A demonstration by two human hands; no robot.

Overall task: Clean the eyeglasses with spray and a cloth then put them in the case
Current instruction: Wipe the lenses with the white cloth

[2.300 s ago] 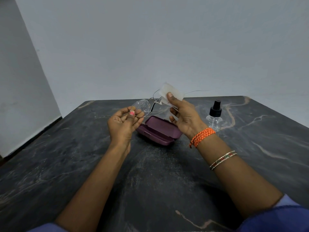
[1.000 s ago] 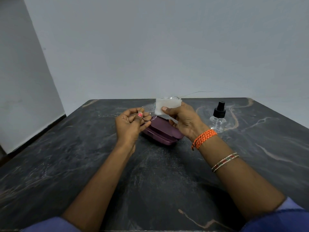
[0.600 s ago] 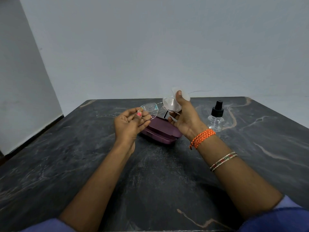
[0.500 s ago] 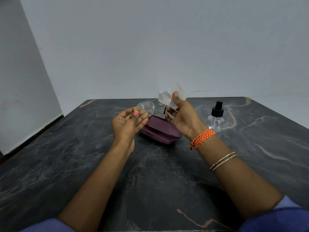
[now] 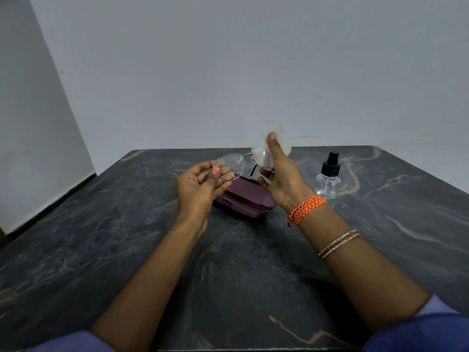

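Judging by the thin wire frame and clear lenses, the eyeglasses point(image 5: 243, 162) are light, springy and easily bent or smeared, so they are best held at the rim edge or bridge, never on the lens face; they sit in the air above the closed purple case point(image 5: 245, 199). Left hand point(image 5: 200, 185), palm up, pinches the outer rim of the droplet-speckled left lens between thumb and fingertips. Right hand point(image 5: 281, 174) stands upright, thumb pressing the thin white cloth point(image 5: 275, 138) against the right lens; spray bottle point(image 5: 328, 177) stands on the table point(image 5: 101, 250) to the right.
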